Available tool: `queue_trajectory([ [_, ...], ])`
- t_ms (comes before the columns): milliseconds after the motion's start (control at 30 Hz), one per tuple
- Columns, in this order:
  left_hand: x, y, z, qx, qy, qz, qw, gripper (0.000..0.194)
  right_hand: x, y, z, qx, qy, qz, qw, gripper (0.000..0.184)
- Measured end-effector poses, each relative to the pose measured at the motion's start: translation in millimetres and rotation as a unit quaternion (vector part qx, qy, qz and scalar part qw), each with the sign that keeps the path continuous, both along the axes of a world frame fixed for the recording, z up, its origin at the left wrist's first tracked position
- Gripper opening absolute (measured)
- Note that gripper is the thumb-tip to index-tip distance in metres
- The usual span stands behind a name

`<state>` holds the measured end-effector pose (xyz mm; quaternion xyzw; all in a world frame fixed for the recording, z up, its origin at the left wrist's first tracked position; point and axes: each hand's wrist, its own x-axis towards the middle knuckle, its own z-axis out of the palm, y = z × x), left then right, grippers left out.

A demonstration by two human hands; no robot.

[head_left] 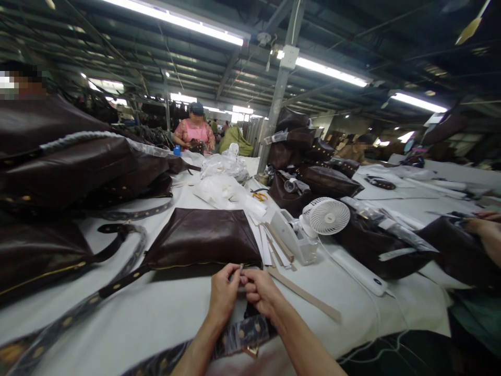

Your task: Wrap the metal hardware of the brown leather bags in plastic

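Observation:
A dark brown leather bag [207, 237] lies on the white-covered table, its zipper edge facing me. At its near right corner, my left hand [225, 292] and my right hand [260, 292] meet with fingertips pinched together. Between them shows the tip of a small metal piece [241, 267], too small to name and partly hidden by my fingers. Below my wrists runs a studded strap [245, 334] in clear plastic wrap, with a gold-coloured metal fitting [252, 351] beside it. Another part of the strap [117, 284] joins the bag's left corner.
More brown bags [70, 172] are piled at left, and another stack [297, 156] stands behind. A white fan [326, 216], paper strips [276, 245], a power strip [360, 271] and orange-handled scissors [259, 196] lie right of the bag. A co-worker's hand [487, 230] is at far right; another person [194, 130] stands opposite.

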<state>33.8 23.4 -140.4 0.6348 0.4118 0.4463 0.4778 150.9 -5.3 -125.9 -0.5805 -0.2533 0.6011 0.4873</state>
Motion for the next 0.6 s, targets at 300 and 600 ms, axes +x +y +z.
queue_trajectory([
  [300,2,1,-11.0,-0.021,-0.041,0.013,0.999,0.032,10,6,-21.0,0.037,0.413,0.048,0.909,0.017],
  [600,0,0,-11.8,0.011,-0.012,0.004,1.0,0.011,15,7,-36.5,0.018,0.567,0.092,0.819,0.021],
])
